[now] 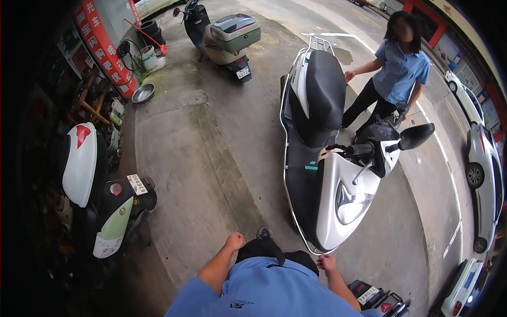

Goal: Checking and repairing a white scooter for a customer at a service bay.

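Observation:
Beside my dark trousers, my left hand (pixel 235 241) hangs with its fingers curled in a loose fist, and nothing shows in it. My right hand (pixel 326 262) is also curled, just below the lower front end of a silver-white scooter (pixel 332 211). Whether it touches the metal guard rail (pixel 285 174) there cannot be made out. The scooter stands upright with a black seat (pixel 325 79), a rear rack and a black mirror (pixel 417 137). On its far side, a person in a light blue shirt (pixel 397 74) has one hand near the handlebar and the other near the seat.
A scooter with a top box (pixel 235 31) is parked at the far left. Another white-and-green scooter (pixel 113 227) stands left of me, and part of one (pixel 372 298) is behind my right side. A metal basin (pixel 143 93) lies by the shopfront. White cars (pixel 483 185) line the right.

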A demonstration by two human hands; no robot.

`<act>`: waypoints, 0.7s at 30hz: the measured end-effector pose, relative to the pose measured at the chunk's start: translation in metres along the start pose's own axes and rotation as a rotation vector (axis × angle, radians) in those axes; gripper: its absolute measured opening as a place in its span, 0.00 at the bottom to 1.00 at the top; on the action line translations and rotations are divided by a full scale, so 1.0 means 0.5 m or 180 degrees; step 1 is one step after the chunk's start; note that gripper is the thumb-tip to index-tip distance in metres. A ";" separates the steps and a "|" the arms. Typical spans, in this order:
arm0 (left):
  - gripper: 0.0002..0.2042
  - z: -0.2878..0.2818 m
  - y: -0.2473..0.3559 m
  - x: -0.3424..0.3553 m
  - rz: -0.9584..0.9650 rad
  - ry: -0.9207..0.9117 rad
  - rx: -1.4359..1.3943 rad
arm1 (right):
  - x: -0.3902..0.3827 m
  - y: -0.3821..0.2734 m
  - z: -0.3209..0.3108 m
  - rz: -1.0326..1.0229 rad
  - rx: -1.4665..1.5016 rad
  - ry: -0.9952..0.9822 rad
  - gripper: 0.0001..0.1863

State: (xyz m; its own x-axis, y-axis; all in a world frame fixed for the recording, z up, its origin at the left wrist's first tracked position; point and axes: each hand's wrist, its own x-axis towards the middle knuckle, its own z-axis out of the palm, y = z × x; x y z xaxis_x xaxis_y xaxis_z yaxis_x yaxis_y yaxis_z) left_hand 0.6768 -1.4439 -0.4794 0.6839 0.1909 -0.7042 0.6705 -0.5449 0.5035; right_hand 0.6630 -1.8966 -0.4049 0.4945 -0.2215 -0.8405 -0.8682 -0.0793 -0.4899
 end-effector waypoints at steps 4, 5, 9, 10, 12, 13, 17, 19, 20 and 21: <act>0.10 -0.023 -0.106 0.028 -0.0112 0.0421 -0.0535 | 0.056 -0.195 0.098 -0.0464 -0.0548 -0.0290 0.09; 0.10 -0.034 -0.117 0.033 -0.0302 0.0549 -0.0934 | 0.074 -0.231 0.121 -0.0480 -0.0723 -0.0460 0.09; 0.08 -0.043 -0.174 0.030 -0.0645 0.0742 -0.1866 | 0.154 -0.332 0.216 -0.0487 -0.1565 -0.0649 0.10; 0.08 -0.056 -0.167 0.032 -0.0753 0.0685 -0.1959 | 0.173 -0.353 0.238 -0.0459 -0.1516 -0.0615 0.10; 0.08 -0.078 -0.171 0.041 -0.0852 0.0562 -0.1958 | 0.199 -0.400 0.279 -0.0402 -0.1977 -0.0560 0.10; 0.09 -0.076 -0.199 0.040 -0.0914 0.0635 -0.2119 | 0.213 -0.422 0.306 -0.0405 -0.2095 -0.0575 0.10; 0.09 -0.120 -0.237 0.094 -0.1349 0.0438 -0.2202 | 0.298 -0.494 0.379 -0.0393 -0.2137 -0.0457 0.10; 0.09 -0.183 -0.249 0.152 -0.0574 0.0315 -0.2328 | 0.358 -0.522 0.402 -0.0753 -0.2207 -0.0209 0.10; 0.09 -0.198 -0.226 0.199 0.0089 0.0346 -0.2661 | 0.368 -0.555 0.433 -0.0710 -0.2119 -0.0236 0.10; 0.09 -0.232 -0.232 0.209 0.0064 0.0268 -0.2549 | 0.381 -0.585 0.446 -0.0535 -0.2136 -0.0228 0.10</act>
State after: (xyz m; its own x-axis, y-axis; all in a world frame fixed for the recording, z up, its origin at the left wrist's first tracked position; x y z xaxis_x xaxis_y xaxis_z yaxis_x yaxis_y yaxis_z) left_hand 0.7041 -1.2661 -0.5535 0.6960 0.2656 -0.6671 0.6385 0.1959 0.7443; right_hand 1.0202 -1.6988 -0.4733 0.6059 -0.0907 -0.7903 -0.6064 -0.6957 -0.3850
